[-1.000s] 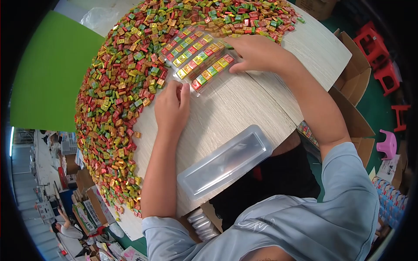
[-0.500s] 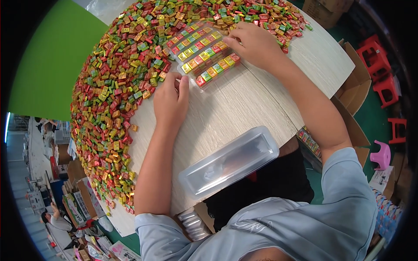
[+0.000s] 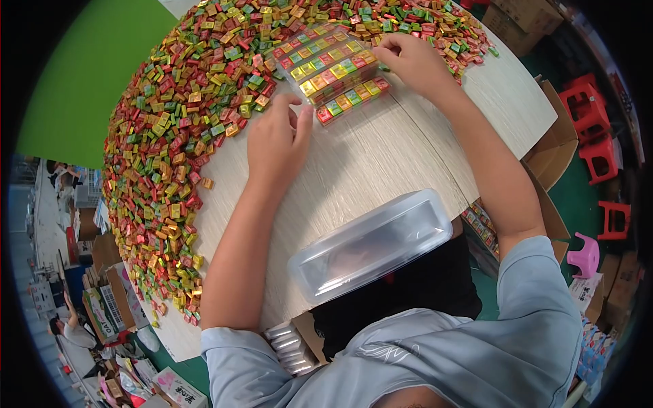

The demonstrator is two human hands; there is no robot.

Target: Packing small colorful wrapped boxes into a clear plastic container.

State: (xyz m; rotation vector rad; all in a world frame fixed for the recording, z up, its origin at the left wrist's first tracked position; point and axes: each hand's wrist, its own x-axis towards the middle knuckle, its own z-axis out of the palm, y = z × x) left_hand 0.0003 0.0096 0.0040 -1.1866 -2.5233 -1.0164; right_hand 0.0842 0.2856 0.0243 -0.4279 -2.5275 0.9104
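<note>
A clear plastic tray [image 3: 333, 46] with several rows of foil-wrapped sweets lies at the far middle of the table, against the loose heap. Along its near side runs a separate-looking row of wrapped sweets [image 3: 352, 100], with a narrow gap between. My left hand [image 3: 275, 139] is at the tray's near left corner, fingers curled and thumb close to them. At the right end, my right hand [image 3: 418, 66] pinches the tray's edge between thumb and fingers. Its fingertips are partly hidden.
A big heap of loose sweets [image 3: 163, 149] covers the table's left and far side. A long clear plastic lid [image 3: 371, 248] rests on the near table edge [image 3: 279, 306]. Cardboard boxes [image 3: 554, 139] and red stools [image 3: 581, 109] stand right; another person [image 3: 75, 333] is far left.
Both hands have shifted a little to the right with the tray. The gap between the tray and the near row of sweets has widened.
</note>
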